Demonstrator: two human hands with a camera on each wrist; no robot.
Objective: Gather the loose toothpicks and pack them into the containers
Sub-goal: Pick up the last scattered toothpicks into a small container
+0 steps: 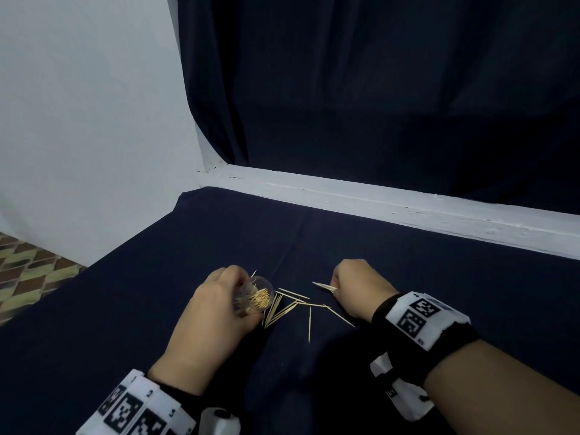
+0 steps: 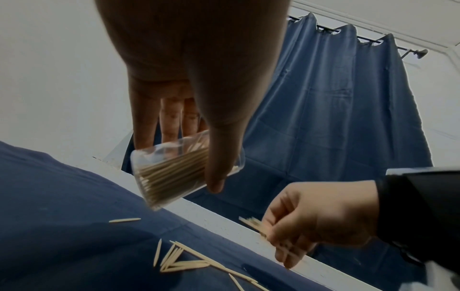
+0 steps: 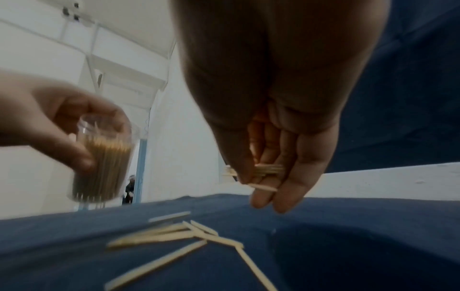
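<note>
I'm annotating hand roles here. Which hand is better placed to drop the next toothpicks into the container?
Right. The right hand already pinches a small bundle of toothpicks beside the container, which the left hand grips, mouth tilted toward it.

Blurred container; left hand hides its near wall

1. Container: clear, glossy plastic.
2. Toothpicks: pale, matt wood.
3. Tabletop: matt navy cloth cover.
4. Curtain: blue cloth, slight sheen.
5. Ledge: rough white paint.
</note>
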